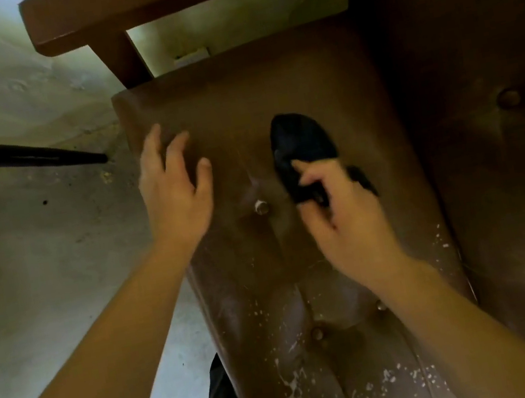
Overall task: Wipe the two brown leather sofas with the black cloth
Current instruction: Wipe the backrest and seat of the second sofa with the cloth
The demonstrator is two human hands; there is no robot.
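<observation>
Head view: the right hand (344, 219) pinches the cloth (300, 143) in curled fingers (305, 170), and the cloth lies on the sofa (237, 98) seat. The left hand (173, 193), spread and holding nothing, is at the seat's left edge. A second sofa (510, 174) stands just beside it on the right.

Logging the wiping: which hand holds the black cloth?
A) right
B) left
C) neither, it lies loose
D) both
A: the right hand grips the black cloth on the brown sofa, while the left hand is spread open, holding nothing.
</observation>
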